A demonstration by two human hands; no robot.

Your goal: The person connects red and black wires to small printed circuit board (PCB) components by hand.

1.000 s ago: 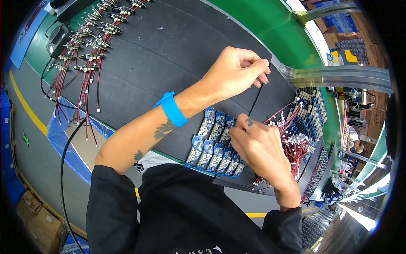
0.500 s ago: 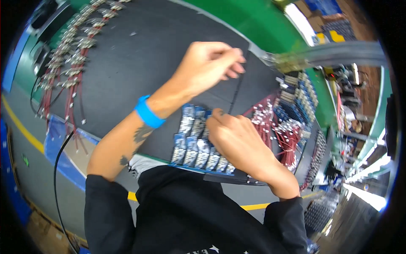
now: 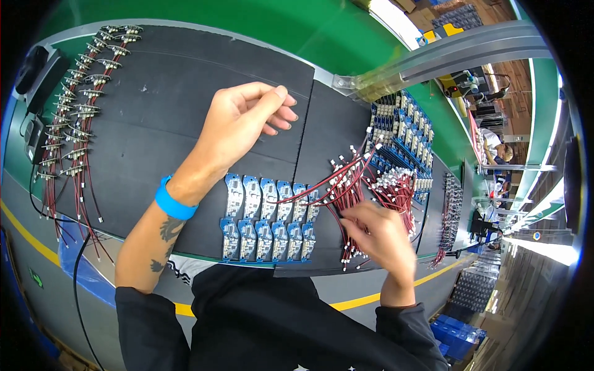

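Note:
My left hand (image 3: 250, 114) hovers over the black mat, its fingers loosely curled and a little apart, with nothing visible in them. A blue band circles that wrist. Below it, two rows of small blue circuit boards (image 3: 263, 240) lie side by side near the mat's front edge. My right hand (image 3: 383, 238), blurred, is over a loose bundle of red and black wire leads (image 3: 346, 185) with white connectors. Its thumb and forefinger are drawn together at the wires; what they hold cannot be made out. Some leads stretch left across the upper row of boards.
Stacked blue boards (image 3: 405, 136) stand at the back right, beside another wire bundle (image 3: 396, 185). Boards with wires attached (image 3: 77, 111) line the left end of the black mat (image 3: 185, 93). A metal post (image 3: 445, 59) rises at the back right. Another person (image 3: 498, 148) is far right.
My right hand has moved right, from the boards to the wire bundle, uncovering the board rows. Some leads now reach over the boards. The view has shifted; my left hand remains raised and loosely curled.

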